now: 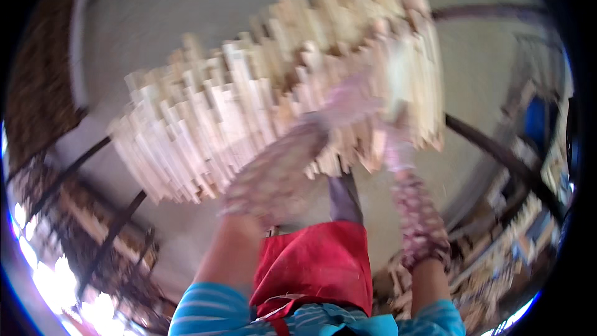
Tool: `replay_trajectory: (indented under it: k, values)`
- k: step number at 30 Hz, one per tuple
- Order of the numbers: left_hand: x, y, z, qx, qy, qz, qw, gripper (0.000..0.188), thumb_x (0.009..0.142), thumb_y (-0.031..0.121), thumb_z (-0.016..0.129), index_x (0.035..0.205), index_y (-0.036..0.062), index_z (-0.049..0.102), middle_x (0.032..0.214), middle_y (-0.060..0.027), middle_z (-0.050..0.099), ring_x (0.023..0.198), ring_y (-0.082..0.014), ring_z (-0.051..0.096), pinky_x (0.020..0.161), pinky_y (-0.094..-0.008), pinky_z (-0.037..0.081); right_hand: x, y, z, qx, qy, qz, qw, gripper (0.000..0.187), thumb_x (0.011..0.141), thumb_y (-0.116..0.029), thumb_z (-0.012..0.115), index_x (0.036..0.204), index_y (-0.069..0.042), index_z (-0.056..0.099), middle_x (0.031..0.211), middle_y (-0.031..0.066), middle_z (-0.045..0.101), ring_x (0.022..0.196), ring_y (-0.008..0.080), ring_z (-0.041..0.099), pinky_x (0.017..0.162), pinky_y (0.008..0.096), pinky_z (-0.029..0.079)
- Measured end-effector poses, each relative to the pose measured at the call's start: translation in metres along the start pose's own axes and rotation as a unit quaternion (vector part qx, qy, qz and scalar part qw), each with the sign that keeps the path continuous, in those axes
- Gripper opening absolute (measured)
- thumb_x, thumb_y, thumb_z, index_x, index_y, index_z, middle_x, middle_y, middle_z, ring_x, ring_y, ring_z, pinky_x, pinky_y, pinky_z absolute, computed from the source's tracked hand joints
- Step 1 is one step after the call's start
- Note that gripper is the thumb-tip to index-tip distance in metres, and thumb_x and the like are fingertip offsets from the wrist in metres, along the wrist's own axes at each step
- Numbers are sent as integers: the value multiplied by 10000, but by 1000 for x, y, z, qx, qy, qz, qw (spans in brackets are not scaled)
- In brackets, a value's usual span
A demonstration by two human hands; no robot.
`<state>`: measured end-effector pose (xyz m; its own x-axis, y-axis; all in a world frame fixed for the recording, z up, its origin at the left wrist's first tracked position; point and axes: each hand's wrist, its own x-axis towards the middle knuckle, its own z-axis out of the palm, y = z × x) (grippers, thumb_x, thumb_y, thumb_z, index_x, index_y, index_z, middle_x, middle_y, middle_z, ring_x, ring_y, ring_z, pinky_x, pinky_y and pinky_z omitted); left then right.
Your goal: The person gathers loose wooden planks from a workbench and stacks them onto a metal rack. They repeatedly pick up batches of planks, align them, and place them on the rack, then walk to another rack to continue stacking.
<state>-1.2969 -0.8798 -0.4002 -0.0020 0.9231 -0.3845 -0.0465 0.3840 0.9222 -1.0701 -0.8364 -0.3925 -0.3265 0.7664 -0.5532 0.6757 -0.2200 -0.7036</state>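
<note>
A wide pile of pale wooden sticks (230, 106) lies in front of me, the pieces side by side with uneven ends. My left hand (351, 102), in a pinkish glove, is over the right part of the pile; motion smears its fingers. Just to its right, my right hand (398, 149), also gloved, is at the pile's near edge. A blurred whitish piece (400, 74) stretches away beyond the right hand, but whether the fingers grip it cannot be told. Patterned sleeve covers (280, 165) wrap both forearms.
A red apron (317, 261) covers my lap. Dark bars (497, 152) run out from the pile at both sides. More wood pieces (497, 274) lie at the lower right, near a blue object (535, 118). A brown rough-looking surface (40, 62) is at the far left.
</note>
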Motion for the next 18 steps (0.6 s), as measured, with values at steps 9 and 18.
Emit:
replay_trajectory:
  k: [9,18]
  values:
    - [-351,-5,-80,-332,404,-240,818,319,893,163,667,1161,-9,685,938,-97,689,844,-228,685,756,-344,576,-194,-130,203,-220,-427,-148,864,606,949,-416,594,1445,-94,460,1432,124,546,1257,320,572,1002,426,506]
    - [-617,-119,-226,-127,547,-346,751,364,918,305,660,1149,24,686,976,-42,677,854,-192,653,761,-337,514,-216,30,136,-427,-276,61,859,518,856,-447,637,1183,-45,650,1209,249,642,1130,450,611,969,514,491]
